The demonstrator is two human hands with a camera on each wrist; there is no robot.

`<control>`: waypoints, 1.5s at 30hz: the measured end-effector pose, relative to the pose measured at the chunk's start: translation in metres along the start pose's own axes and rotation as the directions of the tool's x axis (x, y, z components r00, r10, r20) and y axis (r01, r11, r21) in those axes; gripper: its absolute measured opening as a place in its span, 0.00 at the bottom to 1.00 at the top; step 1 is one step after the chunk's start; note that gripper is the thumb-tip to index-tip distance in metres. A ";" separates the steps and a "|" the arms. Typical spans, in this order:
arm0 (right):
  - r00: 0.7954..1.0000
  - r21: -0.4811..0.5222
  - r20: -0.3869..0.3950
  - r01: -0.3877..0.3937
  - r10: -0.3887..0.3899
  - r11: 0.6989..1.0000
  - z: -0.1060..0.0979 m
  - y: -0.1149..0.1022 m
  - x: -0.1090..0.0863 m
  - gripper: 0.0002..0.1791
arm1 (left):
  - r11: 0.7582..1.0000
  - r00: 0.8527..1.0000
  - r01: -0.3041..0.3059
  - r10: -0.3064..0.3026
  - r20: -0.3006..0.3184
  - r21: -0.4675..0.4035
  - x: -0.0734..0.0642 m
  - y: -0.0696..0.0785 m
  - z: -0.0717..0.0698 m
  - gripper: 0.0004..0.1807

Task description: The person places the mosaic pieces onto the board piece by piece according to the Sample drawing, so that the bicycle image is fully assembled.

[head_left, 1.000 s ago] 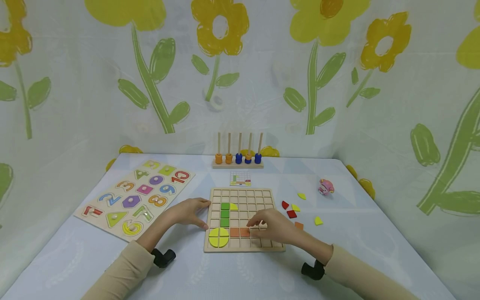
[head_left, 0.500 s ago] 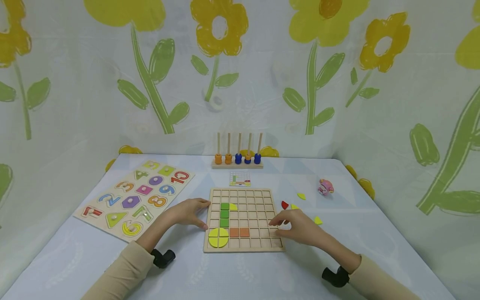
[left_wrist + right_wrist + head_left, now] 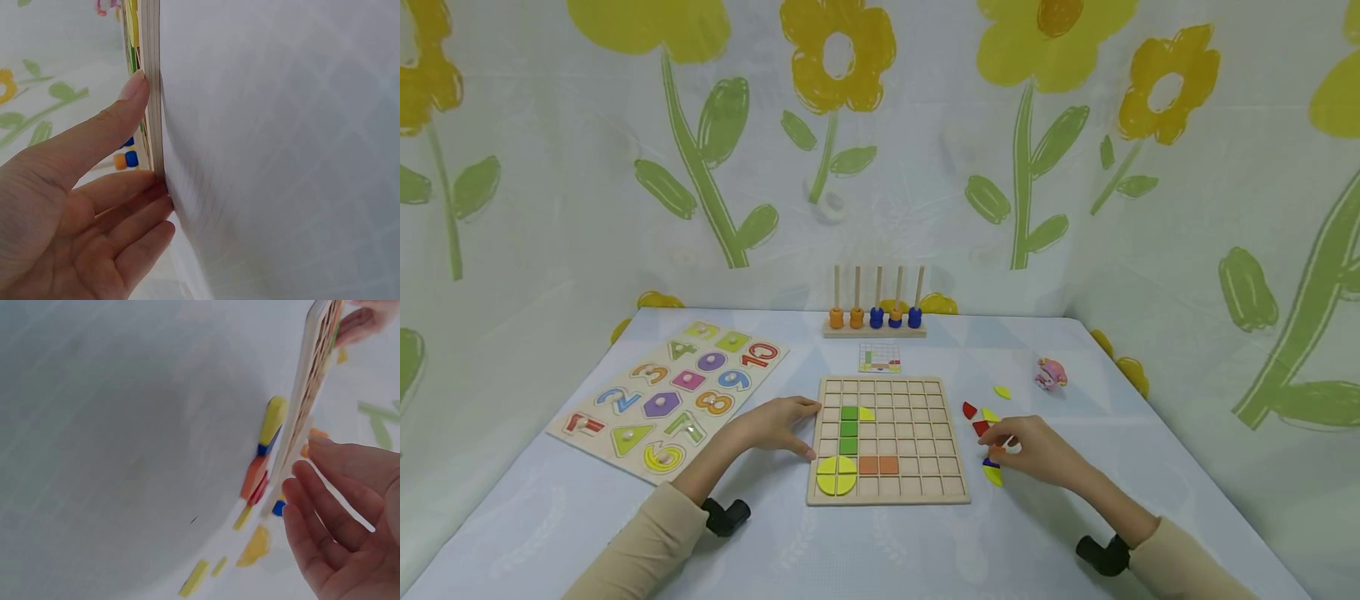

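In the head view, a wooden grid board (image 3: 917, 483) lies at the table's middle. It carries yellow quarter-circles (image 3: 827, 483) forming a circle, green squares (image 3: 849, 429), another yellow quarter-circle (image 3: 867, 414) and two orange squares (image 3: 888, 465). My left hand (image 3: 775, 425) touches the board's left edge, with thumb and fingertips against it in the left wrist view. Right of the board, my right hand (image 3: 1037, 454) is over loose pieces. The right wrist view shows its fingers loosely bent and apart from an orange piece (image 3: 253, 478), holding nothing. In the head view that hand partly hides the pieces.
Loose red (image 3: 969, 410), yellow (image 3: 993, 477) and dark blue (image 3: 991, 463) pieces lie right of the board. A pattern card (image 3: 880, 358) and a peg bead counter (image 3: 876, 331) stand behind it. A number puzzle (image 3: 606, 450) lies left, a pink toy (image 3: 1051, 374) back right.
My right hand has moved right, from beside the orange squares on the board to the loose pieces. Dark blue and yellow pieces now show below its fingers. My left hand stays put.
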State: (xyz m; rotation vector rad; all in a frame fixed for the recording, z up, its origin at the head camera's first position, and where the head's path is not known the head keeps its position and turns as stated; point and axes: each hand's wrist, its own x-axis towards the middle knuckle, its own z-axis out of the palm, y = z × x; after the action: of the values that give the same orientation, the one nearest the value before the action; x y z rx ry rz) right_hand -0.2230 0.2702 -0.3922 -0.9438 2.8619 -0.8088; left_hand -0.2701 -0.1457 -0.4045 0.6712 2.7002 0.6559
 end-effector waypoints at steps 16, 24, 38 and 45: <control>0.999 0.030 0.039 -0.014 0.013 0.999 -0.001 0.020 -0.001 0.11 | 1.000 1.000 -0.016 0.016 0.002 0.004 -0.002 0.001 0.000 0.45; 1.000 -0.015 0.000 -0.026 0.026 1.000 -0.005 0.017 0.001 0.12 | 1.000 1.000 -0.007 0.007 0.001 0.003 -0.002 0.002 -0.001 0.45; 0.997 0.016 -0.027 0.079 -0.078 0.997 0.006 -0.004 0.014 0.13 | 1.000 1.000 -0.004 0.004 0.000 -0.006 0.000 0.000 0.000 0.45; 0.990 0.060 0.005 0.144 -0.144 0.988 0.020 -0.021 0.026 0.13 | 1.000 1.000 0.001 -0.001 -0.001 -0.003 -0.001 0.001 0.000 0.45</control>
State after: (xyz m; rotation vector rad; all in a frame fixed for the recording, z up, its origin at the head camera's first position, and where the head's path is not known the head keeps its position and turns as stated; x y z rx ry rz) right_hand -0.2290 0.2323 -0.3957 -1.1545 2.7699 -0.8930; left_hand -0.2690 -0.1450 -0.4040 0.6691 2.7000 0.6605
